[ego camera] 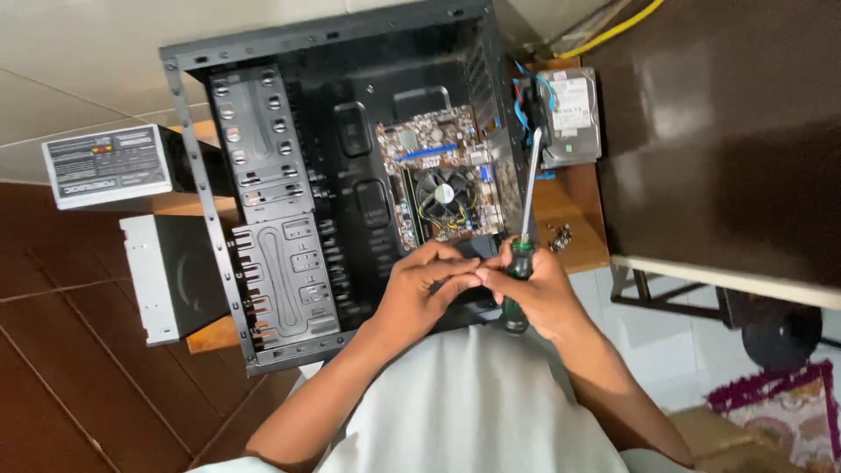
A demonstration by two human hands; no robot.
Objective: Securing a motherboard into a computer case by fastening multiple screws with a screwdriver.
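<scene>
The person's right hand (536, 285) is wrapping around the green-and-black handle of a screwdriver (524, 229), fingers pressed closed about it, with the steel shaft pointing toward twelve o'clock over the near edge of an open black computer case (263, 219). The left hand (429, 280) is meeting it from nine o'clock, fingers curled, their tips touching the right hand's fingers just beside the handle; whether they are pinching something small cannot be told. Both hands are hovering at the six o'clock edge of the case. Inside the case, at twelve o'clock from the hands, a motherboard (438, 171) is lying flat with a round cooling fan (445, 194) on it. A hard drive (574, 114) with blue cables is sitting at one o'clock on the wooden table (578, 228), just outside the case, and a small heap of screws (559, 236) is lying at two o'clock, near the right hand. At nine o'clock, well apart, a power supply (109, 162) and an optical drive (171, 276) are resting beside the case.
</scene>
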